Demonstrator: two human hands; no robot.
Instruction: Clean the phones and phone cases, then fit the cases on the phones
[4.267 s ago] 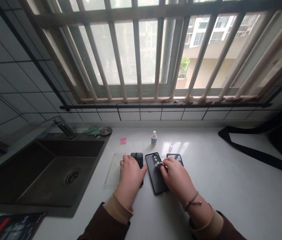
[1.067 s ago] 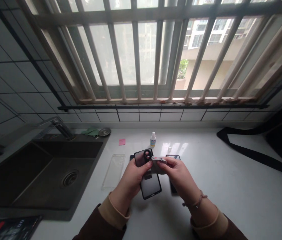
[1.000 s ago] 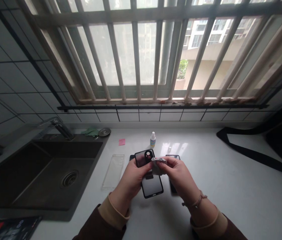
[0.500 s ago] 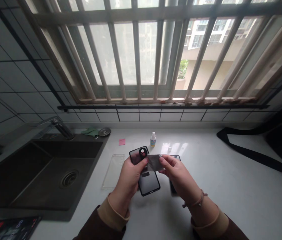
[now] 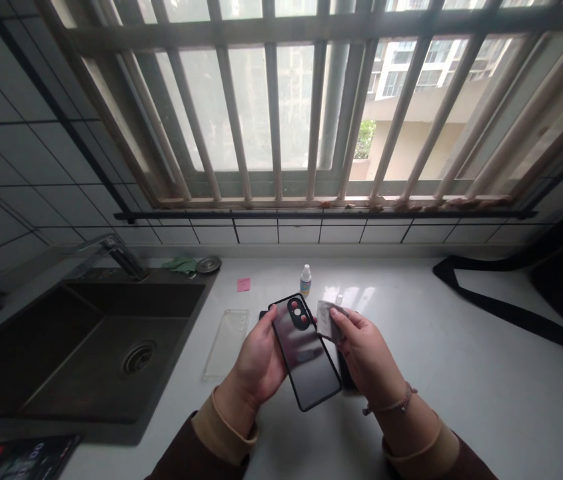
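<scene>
Both full: L hand clamped on phone case, R hand pinching grey cloth, now off L thumb.

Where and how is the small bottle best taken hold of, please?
Probably around the body of the bottle, below its white cap, from the right. It stands upright and is narrow, so two opposite sides can be pinched; the phone case in the left hand crowds the near side.

Left hand gripping the phone case, thumb at its left edge, fingers behind, right hand pinched beside its right edge, forearms angled toward it
</scene>
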